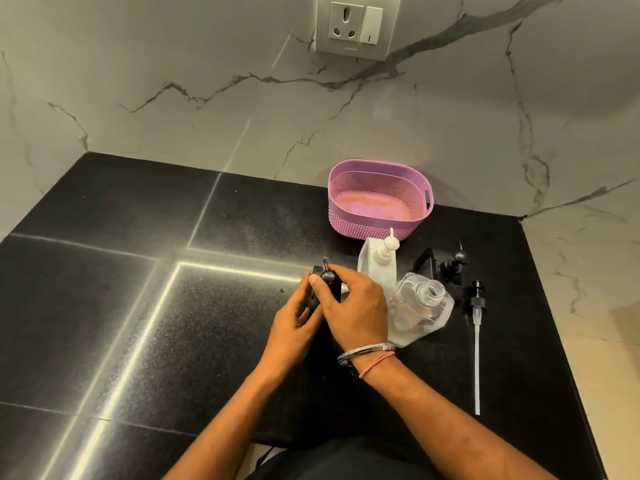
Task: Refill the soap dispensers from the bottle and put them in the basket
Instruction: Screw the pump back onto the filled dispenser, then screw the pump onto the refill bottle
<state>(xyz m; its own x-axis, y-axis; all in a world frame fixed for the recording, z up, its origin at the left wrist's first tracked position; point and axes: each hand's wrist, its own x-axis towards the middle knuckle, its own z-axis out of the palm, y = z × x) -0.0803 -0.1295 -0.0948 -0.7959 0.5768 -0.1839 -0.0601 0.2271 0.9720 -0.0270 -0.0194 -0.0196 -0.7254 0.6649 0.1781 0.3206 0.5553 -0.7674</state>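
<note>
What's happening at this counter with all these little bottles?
A person is working on a black soap dispenser on the dark countertop: the left hand holds its body while the right hand grips around its pump top. Beside them stand a white pump dispenser, another black dispenser and an uncapped clear bottle, its removed pump lying to the right. The pink basket behind holds no dispensers yet.

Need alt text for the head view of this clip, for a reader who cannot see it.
Both hands, left hand and right hand, grip a black soap dispenser on a black counter. Beside them stand an open clear bottle, a white dispenser, another black dispenser and a loose pump, before an empty pink basket.
</note>
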